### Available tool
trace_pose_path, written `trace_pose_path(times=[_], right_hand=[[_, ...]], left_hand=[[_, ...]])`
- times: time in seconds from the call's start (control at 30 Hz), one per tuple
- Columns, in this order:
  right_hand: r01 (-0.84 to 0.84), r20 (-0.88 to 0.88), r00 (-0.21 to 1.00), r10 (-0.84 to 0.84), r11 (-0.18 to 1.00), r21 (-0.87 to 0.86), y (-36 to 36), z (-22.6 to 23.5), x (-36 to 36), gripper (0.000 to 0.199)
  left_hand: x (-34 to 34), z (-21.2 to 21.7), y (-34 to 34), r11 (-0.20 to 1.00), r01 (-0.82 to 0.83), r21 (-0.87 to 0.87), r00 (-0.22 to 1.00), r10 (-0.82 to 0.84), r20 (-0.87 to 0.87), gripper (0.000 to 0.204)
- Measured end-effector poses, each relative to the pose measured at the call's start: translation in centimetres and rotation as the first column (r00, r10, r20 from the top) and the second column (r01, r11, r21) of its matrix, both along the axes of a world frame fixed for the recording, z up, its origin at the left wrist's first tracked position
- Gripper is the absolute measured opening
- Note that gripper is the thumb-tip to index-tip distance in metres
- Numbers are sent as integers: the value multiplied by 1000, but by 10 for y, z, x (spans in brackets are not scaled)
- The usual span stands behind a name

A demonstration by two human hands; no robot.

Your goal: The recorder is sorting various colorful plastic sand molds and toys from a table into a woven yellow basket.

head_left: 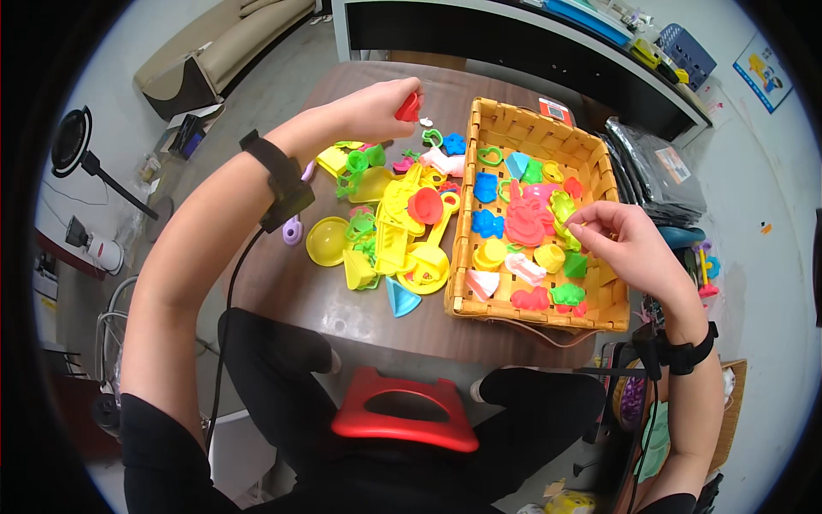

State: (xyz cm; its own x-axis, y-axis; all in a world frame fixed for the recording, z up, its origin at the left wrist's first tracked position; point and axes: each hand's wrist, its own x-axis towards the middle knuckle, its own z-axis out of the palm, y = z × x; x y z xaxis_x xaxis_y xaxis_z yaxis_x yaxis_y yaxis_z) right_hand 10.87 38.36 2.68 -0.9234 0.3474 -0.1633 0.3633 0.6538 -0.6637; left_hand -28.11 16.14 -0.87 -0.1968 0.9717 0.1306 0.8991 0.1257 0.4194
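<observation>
My left hand [385, 107] is closed around a small red plastic toy piece [409, 107], raised above the far side of the table; its exact kind is hidden by the fingers. My right hand [629, 244] hovers over the right side of a woven basket [462, 248], thumb and fingertips pinched together. Beside those fingertips lies a yellow-green mould [562, 210]; whether they grip anything is too small to tell. Inside the basket, several moulds stand in loose rows, among them a large pink-red one [527, 218], a blue one [488, 224] and a yellow cup [550, 258].
A pile of mixed plastic toys left of the basket includes a yellow round dish [328, 241], a red cup [425, 206] and a blue wedge [401, 298]. Black plastic packages [655, 167] lie to the right. A red stool [405, 411] stands between my legs.
</observation>
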Motion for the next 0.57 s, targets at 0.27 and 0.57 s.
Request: trace_pose_path(times=[0.27, 0.57], right_hand=[[5, -12, 1000, -4, 1000, 21, -21, 5, 17, 25], [-20, -74, 997, 18, 1000, -21, -49, 11, 35, 26]], left_hand=[[26, -4, -12, 991, -133, -31, 900, 134, 414, 34], [51, 15, -45, 959, -285, -8, 775, 235, 586, 27]])
